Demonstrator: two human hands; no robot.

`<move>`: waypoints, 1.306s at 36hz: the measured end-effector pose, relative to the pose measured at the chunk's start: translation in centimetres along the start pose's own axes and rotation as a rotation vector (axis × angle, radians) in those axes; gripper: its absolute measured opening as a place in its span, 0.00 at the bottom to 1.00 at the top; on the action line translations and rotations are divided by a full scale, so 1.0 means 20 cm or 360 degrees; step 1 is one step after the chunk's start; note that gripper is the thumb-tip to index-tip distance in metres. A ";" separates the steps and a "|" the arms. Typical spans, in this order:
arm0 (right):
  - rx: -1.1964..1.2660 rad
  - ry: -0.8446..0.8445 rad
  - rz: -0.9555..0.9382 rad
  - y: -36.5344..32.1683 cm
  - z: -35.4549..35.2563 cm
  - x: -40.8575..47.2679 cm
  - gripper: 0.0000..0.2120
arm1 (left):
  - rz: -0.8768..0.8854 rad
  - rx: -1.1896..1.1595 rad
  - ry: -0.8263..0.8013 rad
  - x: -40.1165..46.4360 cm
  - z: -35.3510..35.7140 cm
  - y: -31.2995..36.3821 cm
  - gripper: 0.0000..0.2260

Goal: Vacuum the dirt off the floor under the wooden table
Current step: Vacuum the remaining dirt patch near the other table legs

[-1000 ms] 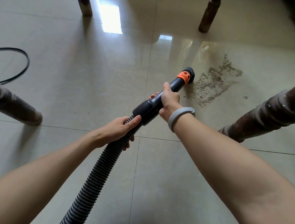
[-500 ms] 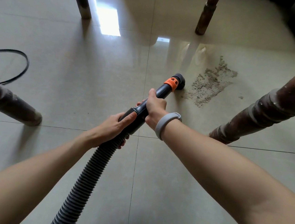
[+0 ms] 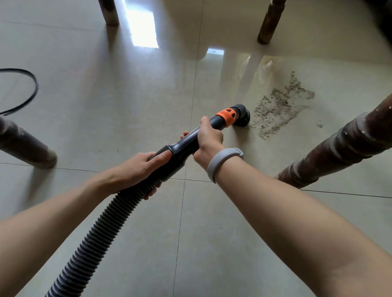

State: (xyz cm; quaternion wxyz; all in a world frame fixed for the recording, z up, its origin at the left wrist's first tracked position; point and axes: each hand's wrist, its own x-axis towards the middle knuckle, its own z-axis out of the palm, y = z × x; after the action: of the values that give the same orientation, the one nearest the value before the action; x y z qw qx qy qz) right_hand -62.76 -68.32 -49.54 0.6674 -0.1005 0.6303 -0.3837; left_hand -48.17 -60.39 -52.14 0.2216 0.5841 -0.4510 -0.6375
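I note both hands gripping: right hand on the wand, left hand steadying the hose; nozzle abuts the dirt at centre right.

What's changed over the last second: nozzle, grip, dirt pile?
The nozzle slid left, back off the dirt patch, and now sits at its left edge. No grip change: right hand holds the wand, left hand the hose cuff. The patch looks about the same size. Table legs and cable haven't moved.
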 end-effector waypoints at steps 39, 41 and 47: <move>-0.0014 0.0231 -0.0019 0.14 -0.33 0.03 0.14 | 0.0054 0.0481 -0.0159 0.00 0.09 -0.03 0.27; -0.0035 0.0251 -0.0031 0.14 -0.34 0.04 0.16 | 0.0056 0.0550 -0.0136 0.02 0.11 -0.02 0.17; -0.0003 0.0302 -0.0072 0.08 -0.39 0.07 0.15 | 0.0094 0.0648 -0.0134 0.08 0.17 0.02 0.09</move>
State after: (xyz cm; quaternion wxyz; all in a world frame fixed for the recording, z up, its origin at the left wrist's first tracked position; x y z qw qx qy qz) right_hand -69.38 -65.40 -53.09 0.5959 -0.0785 0.6884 -0.4060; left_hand -51.79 -60.92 -52.93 0.0985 0.5763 -0.5962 -0.5501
